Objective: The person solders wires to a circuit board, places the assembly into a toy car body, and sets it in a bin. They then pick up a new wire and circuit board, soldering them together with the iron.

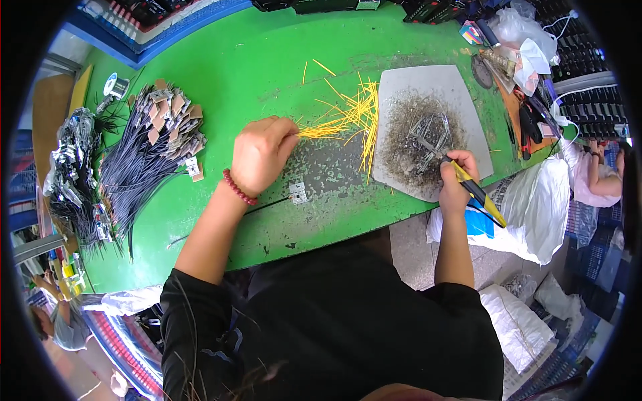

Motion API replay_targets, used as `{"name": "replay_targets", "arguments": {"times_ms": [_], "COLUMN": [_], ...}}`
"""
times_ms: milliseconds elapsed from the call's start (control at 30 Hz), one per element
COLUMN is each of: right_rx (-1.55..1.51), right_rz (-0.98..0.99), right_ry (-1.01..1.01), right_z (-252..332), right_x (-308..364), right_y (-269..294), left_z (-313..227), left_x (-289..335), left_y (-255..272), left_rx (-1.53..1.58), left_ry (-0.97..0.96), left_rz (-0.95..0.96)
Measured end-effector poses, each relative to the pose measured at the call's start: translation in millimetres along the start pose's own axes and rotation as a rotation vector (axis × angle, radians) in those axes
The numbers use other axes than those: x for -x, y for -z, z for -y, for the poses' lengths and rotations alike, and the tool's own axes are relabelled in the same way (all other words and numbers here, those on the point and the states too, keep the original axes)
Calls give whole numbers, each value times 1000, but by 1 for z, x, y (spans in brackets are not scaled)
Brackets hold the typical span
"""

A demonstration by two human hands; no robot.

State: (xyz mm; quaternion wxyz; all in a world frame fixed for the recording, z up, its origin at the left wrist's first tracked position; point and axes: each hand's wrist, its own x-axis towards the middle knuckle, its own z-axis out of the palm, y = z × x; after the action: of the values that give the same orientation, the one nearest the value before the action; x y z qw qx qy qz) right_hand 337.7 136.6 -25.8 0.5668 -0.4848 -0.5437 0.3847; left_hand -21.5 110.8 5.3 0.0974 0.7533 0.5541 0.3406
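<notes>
Nearest the lens, lower centre of the frame: black shirt (348, 321), both forearms rising from it. Then, left to right.

Far left: heap of silvery-tagged wire bundles (73, 167), lying on the green table (254, 60). Just right of it: fan of dark wires with brown paper tags (150, 147), spread out at upper left. Small wire spool (115, 85) above them, near the table's edge.

Centre-left: left hand (262, 154), red bead bracelet (239, 188) on the wrist, fingers closed and pinching the near ends of yellow wires (348, 117). Loose strands scattered toward the upper centre. Small metal plate (297, 193) just below the hand, touching the end of a thin black wire on the table.

Centre-right: grey mat (461, 90) dusted with dark trimmings. Right hand (456, 177) at the mat's lower edge, wrapped shut around a yellow-and-black handled cutting tool (478, 194), tip resting in the trimmings beside a tangle of bare wire (428, 130).

Far right: white plastic bags (528, 33) at the top, another person's sleeve (588, 177) at the rim.
</notes>
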Motion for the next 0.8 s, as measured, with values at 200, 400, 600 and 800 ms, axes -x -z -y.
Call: {"name": "replay_targets", "arguments": {"times_ms": [200,400,600,800], "right_rx": [13,67,-6,20], "right_rz": [-37,33,-28,-59], "right_ry": [21,-19,46,50], "right_z": [-6,-1,-4,-7], "right_x": [-1,0,1,2], "right_y": [4,2,-1,1], "left_z": [-3,-17,-26,-37], "left_x": [28,52,71,79], "left_y": [8,24,30,30], "left_rx": [314,616,513,395], "left_ry": [343,637,602,491], "left_rz": [-10,25,2,-15]}}
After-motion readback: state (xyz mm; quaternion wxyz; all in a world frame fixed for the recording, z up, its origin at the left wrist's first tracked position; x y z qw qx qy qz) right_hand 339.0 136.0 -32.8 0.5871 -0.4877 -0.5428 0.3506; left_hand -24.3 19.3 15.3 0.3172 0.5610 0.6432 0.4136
